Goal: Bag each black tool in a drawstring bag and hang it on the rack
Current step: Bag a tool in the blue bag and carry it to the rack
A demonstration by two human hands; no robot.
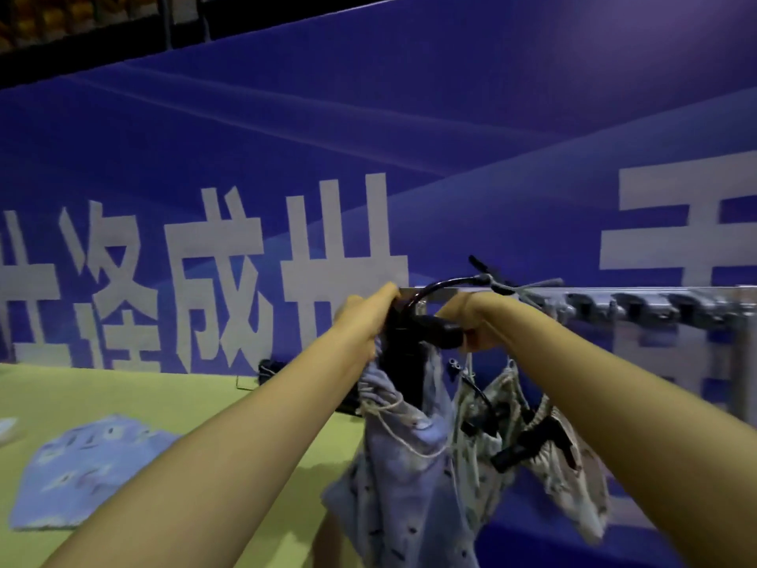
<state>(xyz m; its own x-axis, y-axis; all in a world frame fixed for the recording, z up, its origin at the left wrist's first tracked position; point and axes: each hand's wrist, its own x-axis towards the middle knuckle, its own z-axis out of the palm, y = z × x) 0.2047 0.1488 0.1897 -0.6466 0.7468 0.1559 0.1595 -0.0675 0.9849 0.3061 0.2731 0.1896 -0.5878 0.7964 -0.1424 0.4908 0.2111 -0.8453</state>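
Black tool (430, 332): centre of the frame, just under the rack's left end. Its thick dark body lies across between the two hands and its lower part is sunk in the bag. A thin black loop curves up from it to the rail. It is dark and blurred, so its exact shape is hard to make out.
Drawstring bag (405, 477): pale blue and patterned, hanging below the hands with its mouth open around the tool. A pale cord lies loose over its front, and the frame's lower edge cuts off its bottom.
Left hand (366, 317): grips the bag's mouth at the tool's left side, fingertips hidden.
Right hand (471, 321): curled round the tool's right end, fingers hidden behind the wrist. I cannot tell whether it also pinches a cord.
Rack (639, 295): a metal rail with a row of hooks, cut off at the right edge.
Hung bags (506, 397): pale, patterned, right of the blue one and partly behind the right forearm, with black parts poking out.
Spare bag (82, 469): blue, flat, blurred, lower left.
Surface (184, 399): yellow-green.
Banner (368, 137): blue with large white characters, filling the upper frame.
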